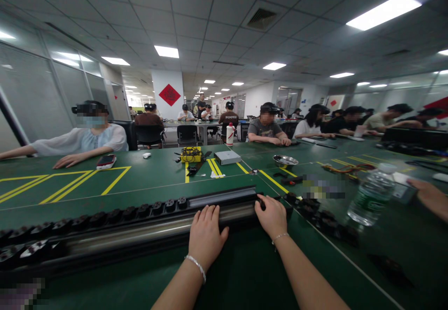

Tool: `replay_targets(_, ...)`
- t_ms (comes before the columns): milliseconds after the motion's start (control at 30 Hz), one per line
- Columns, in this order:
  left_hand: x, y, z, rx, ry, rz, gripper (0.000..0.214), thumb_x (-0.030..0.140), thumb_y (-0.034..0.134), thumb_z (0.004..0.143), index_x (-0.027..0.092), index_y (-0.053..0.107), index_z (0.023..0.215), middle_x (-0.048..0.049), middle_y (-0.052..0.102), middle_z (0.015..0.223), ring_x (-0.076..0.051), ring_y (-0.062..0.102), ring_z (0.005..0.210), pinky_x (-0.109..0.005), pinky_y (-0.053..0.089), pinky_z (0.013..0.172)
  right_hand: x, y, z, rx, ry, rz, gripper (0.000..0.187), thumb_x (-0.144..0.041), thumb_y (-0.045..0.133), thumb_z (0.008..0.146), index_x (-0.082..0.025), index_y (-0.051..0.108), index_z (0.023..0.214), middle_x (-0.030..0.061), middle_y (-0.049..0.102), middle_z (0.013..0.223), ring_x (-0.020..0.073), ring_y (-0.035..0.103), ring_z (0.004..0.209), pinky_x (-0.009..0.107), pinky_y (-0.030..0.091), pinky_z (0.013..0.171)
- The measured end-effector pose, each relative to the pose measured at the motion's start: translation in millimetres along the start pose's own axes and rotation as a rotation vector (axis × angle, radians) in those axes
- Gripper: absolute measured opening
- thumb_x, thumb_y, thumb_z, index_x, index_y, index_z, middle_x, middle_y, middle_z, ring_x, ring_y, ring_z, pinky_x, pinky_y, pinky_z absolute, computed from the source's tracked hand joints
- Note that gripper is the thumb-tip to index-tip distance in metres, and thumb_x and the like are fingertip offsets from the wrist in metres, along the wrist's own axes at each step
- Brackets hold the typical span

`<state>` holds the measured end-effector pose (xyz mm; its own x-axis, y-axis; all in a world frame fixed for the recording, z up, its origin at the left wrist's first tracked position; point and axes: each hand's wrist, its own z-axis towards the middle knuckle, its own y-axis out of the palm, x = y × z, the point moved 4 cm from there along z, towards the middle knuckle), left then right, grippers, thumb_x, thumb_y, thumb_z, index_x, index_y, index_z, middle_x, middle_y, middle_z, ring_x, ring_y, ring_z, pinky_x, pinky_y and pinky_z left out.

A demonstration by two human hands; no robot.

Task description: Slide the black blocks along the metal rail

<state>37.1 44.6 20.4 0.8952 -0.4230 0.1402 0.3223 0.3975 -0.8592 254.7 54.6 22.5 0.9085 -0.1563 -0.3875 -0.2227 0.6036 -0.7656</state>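
Observation:
My left hand lies with its fingers stretched over the front one of two long black channel rails, which has a shiny metallic inner strip. At the right end of the rails, my right hand has its fingers closed on a small black part, mostly covered by the hand. Behind the front rail runs the second rail, with a row of black wheel-like parts along its left stretch. More of these black parts lie on the table to the right of my right hand.
A water bottle stands at right, near another person's hand. On the green table are a metal bowl, a grey box, a yellow object with black cable and a white bottle. People sit opposite.

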Motion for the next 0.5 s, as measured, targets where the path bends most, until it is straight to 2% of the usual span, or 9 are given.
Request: replay_targets(500,0.9,-1.3,0.1,0.001,-0.001,-0.012,0.054,0.04,0.049,0.077,0.018,0.046,0.125,-0.0083,0.053,0.128,-0.025,0.041,0.122,-0.043,0.029,0.104,1.1,-0.2,0.8,0.001,0.008,-0.006,0.038,-0.032,0.041,0.08,-0.018,0.062,0.109,0.0089,0.063,0.108,0.0221,0.051,0.109,0.036,0.03,0.095)
